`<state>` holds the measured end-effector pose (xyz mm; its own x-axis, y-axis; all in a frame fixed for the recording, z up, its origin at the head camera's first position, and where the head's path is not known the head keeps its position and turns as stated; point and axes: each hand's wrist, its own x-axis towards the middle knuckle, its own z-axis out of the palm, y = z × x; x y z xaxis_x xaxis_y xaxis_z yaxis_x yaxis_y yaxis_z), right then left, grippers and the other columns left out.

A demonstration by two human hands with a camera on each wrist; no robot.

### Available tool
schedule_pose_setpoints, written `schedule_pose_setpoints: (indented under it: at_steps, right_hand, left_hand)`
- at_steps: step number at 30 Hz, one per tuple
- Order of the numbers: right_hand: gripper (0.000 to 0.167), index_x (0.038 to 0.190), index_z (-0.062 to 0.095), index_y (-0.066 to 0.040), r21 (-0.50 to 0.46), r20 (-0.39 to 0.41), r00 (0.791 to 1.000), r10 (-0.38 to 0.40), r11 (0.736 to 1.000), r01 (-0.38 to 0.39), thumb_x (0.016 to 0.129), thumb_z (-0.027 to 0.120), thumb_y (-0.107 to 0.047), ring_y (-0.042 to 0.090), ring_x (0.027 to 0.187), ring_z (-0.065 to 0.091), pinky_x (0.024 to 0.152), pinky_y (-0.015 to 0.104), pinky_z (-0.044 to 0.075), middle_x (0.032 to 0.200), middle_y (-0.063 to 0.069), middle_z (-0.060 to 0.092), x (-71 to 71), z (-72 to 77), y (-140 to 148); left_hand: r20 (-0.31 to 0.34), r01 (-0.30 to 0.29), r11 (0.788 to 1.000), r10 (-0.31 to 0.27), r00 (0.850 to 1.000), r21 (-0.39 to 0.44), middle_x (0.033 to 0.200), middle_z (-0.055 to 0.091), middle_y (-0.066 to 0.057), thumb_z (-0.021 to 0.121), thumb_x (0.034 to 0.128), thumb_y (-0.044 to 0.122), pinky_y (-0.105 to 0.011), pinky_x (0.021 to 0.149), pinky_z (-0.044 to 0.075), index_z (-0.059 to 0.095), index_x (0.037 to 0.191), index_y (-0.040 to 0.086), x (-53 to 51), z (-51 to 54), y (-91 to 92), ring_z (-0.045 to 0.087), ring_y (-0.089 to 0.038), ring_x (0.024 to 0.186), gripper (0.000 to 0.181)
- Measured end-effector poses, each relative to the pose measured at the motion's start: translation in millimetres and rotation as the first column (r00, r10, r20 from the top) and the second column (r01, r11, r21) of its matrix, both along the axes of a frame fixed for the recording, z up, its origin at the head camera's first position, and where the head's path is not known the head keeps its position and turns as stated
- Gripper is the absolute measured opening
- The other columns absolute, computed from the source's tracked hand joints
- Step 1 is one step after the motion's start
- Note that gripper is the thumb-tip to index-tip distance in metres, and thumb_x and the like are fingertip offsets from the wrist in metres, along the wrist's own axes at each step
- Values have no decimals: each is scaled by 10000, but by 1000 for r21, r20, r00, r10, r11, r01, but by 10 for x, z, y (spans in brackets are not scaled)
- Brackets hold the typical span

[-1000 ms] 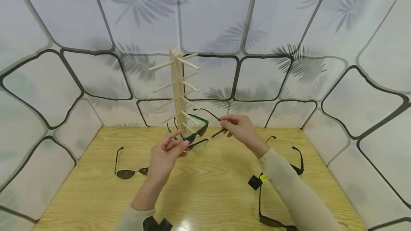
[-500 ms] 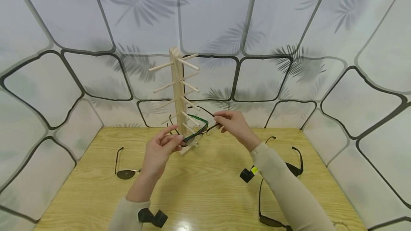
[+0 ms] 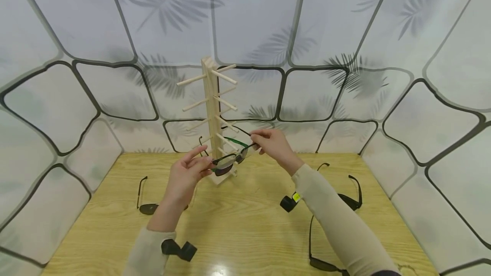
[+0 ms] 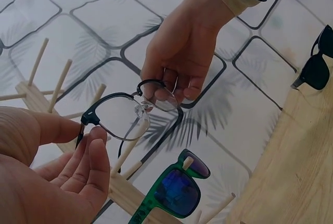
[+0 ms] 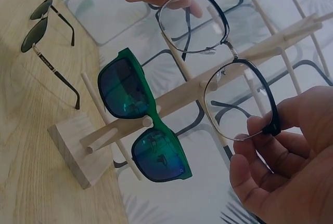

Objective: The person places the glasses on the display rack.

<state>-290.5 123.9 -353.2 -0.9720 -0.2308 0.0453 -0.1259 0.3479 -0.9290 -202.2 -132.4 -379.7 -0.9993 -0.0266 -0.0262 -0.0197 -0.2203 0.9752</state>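
Clear eyeglasses (image 5: 232, 50) with black upper rims are held in front of the wooden rack (image 3: 209, 110), temples pointing toward it. My left hand (image 3: 184, 178) pinches one end of the frame at the hinge, and my right hand (image 3: 274, 146) pinches the opposite end. Below and behind them, green sunglasses (image 5: 125, 86) with blue mirrored lenses rest on the rack's lowest pegs. From the right wrist, the eyeglasses appear beside the rack's post, with several bare pegs above the green pair. Whether the temples touch any peg, I cannot tell.
Dark aviator sunglasses (image 3: 148, 208) lie on the table left of my left forearm, partly hidden by it. At right lie black sunglasses (image 3: 349, 201) and another dark pair (image 3: 326, 264), both partly covered by my right sleeve. Patterned walls enclose the wooden table (image 3: 245, 233).
Both hands have moved left and slightly up with the eyeglasses, bringing them closer to the rack. The eyeglasses now overlap the green sunglasses in the head view.
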Motion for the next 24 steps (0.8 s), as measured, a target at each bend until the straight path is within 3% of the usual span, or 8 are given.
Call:
schedule_pose_setpoints:
  at_steps: [8,15,21,24]
  right_hand:
    - [347,1381,687,-46,-44,7,1000,-25,999,25,1085,607,-210,117,856,684,717,273,589,1141,137,722,-107,-21,-67]
    - [354,1394,674,-39,-49,9,999,-32,998,32,1091,594,-203,211,917,702,720,273,583,1195,213,704,-158,-9,-100]
    - [360,1398,670,-38,-61,6,1000,-25,998,25,1094,592,-212,312,996,700,722,277,577,1118,134,712,-192,-2,-124]
    - [361,1391,671,-24,-76,4,1000,-23,997,23,1091,599,-212,288,959,701,690,253,563,1054,89,716,-208,-6,-133]
  left_hand:
    - [17,-9,1000,9,1000,-9,919,783,114,649,1045,52,-239,835,621,559,1512,119,-67,6,4,746,-69,864,481]
    - [16,-31,1000,31,999,6,934,797,99,657,1034,36,-220,798,618,562,1505,92,-126,1,18,747,-64,810,484]
    - [17,-44,999,44,999,-9,890,786,141,651,1039,40,-232,819,621,551,1522,98,-161,1,21,752,-71,827,496]
    - [11,-45,999,45,999,-16,864,777,150,643,1045,42,-232,826,619,527,1543,89,-173,0,21,754,-77,846,513]
